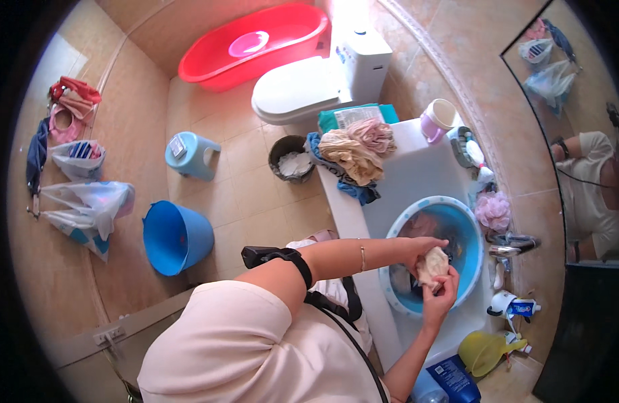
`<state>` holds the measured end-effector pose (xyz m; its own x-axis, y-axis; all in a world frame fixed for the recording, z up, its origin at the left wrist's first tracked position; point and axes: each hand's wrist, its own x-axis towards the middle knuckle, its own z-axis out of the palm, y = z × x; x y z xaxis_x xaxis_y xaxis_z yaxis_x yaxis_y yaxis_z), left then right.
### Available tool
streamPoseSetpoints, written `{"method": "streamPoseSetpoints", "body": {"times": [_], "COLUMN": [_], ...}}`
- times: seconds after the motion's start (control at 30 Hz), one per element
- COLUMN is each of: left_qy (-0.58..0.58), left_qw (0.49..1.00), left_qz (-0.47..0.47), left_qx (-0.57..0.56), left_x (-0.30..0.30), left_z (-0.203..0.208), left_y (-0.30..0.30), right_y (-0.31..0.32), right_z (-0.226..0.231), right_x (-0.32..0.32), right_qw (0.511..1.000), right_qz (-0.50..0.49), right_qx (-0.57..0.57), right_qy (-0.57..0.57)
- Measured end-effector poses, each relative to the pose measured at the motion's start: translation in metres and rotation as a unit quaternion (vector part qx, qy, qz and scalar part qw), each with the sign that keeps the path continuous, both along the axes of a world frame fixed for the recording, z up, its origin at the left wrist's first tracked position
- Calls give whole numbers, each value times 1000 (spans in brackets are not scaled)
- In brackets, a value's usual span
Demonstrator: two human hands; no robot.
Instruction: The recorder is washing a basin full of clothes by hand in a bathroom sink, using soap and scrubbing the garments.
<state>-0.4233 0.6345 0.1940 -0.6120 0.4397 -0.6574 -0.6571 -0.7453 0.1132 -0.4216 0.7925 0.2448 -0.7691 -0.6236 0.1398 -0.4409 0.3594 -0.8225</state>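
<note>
A small bunched-up cream cloth (432, 269) is held between both of my hands over a blue basin (394, 295) with a pale patterned rim. My left hand (420, 251) reaches across from the left and grips the cloth's upper left side. Closed on its lower right side is my right hand (442, 293), thumb and fingers pinching it. In the basin lie dark and pinkish wet fabrics, partly hidden by my hands and left forearm. Whether the cloth is a garment or a rag, I cannot tell.
The basin sits on a white sink counter (400, 181). Beyond it lies a pile of clothes (353, 153). A faucet (514, 245), a pink bath puff (492, 211) and a yellow dipper (481, 352) line the right side. A blue bucket (192, 238) and stool (195, 158) stand left.
</note>
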Motion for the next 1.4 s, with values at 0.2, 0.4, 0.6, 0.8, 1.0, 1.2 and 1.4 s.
{"method": "streamPoseSetpoints", "body": {"times": [0.2,0.4,0.6,0.8,1.0,1.2,1.4], "left_qy": [202,264,210,170,249,215,287], "left_qw": [966,960,945,953,949,853,604], "left_qz": [-9,20,-114,-93,-176,-249,-282], "left_qx": [161,88,225,233,72,-406,-688], "left_x": [-10,4,27,29,25,9,6], "left_z": [-38,5,15,16,26,-3,-32], "left_y": [35,46,39,46,36,46,50], "right_y": [7,42,30,26,24,-11,-18], "right_z": [34,-13,-28,-22,-14,-38,-111], "right_x": [16,-23,-23,-33,-56,-65,-78], "right_qw": [982,846,822,658,812,903,953], "right_qz": [10,-156,-144,62,28,-132,-261], "right_qx": [-166,-394,-363,-474,-323,-193,33], "right_qy": [-89,-324,-414,-581,-485,-361,-152]}}
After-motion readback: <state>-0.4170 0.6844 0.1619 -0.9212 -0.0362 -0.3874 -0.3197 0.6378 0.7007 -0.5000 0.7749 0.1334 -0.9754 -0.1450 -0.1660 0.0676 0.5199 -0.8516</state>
